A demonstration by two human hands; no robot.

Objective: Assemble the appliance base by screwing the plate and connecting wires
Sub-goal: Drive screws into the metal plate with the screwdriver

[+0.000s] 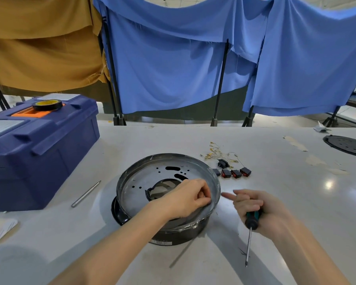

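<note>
Your left hand [190, 197] rested on the plate [144, 182] by its right rim, fingertips curled as if pinching; what they held, if anything, could not be told. Plate sat in the appliance base [179, 233], mid-table. Your right hand [257, 210] gripped the screwdriver [250, 239] by its handle, tip pointing back toward you. Likely risks: a small screw slipping through the plate's holes, or the base rocking under driver pressure. Wires [218, 154] lay apart, unconnected.

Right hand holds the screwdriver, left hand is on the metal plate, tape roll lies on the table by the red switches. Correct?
One error: in the head view the tape roll sits on the blue toolbox, not on the table. The rest holds.
</note>
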